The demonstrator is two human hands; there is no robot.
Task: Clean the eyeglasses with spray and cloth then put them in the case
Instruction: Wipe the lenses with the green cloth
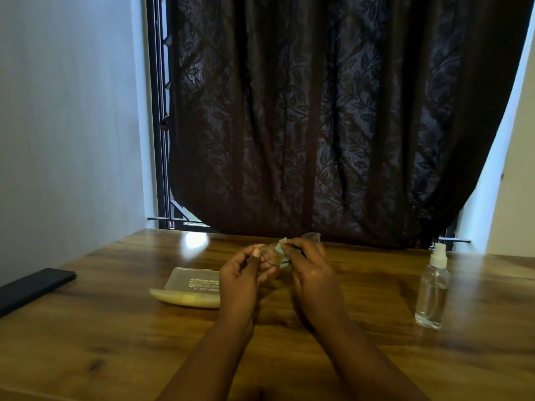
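Observation:
Above the middle of the wooden table [115,342], my left hand [243,276] grips the clear-framed eyeglasses [270,254] by one lens rim. My right hand [309,267] pinches a pale green cloth [282,256] against that lens. The other lens pokes out behind my right fingers. An open eyeglass case [188,287], yellow base with a clear lid, lies on the table just left of my left hand. A clear spray bottle [432,290] with a white nozzle stands upright at the right.
A black flat device [31,287] lies at the table's left edge. A dark patterned curtain [318,125] hangs behind the table over a barred window, with a white wall at the left.

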